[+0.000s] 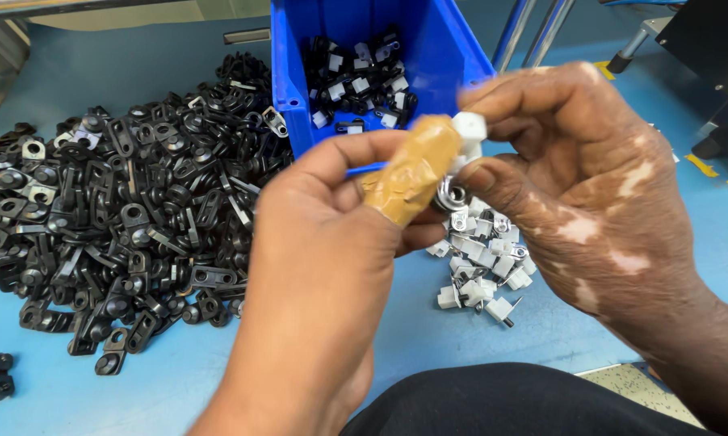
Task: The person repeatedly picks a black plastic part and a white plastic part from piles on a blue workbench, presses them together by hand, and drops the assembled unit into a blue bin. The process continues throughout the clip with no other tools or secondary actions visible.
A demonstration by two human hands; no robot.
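On blue table (73,73), black parts heap (121,210), blue bin (295,89)

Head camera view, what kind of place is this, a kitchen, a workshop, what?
Probably a factory assembly bench. A big heap of black plastic parts lies on the blue table, a blue bin holds assembled pieces, and both hands, left hand and right hand, are pressing a small white part together.

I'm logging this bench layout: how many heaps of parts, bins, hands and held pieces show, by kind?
heap of black clips: 1
heap of white clips: 1
blue bin, holding more clips: 1
left hand: 1
right hand: 1
white clip pinched between both hands: 1
Total: 6
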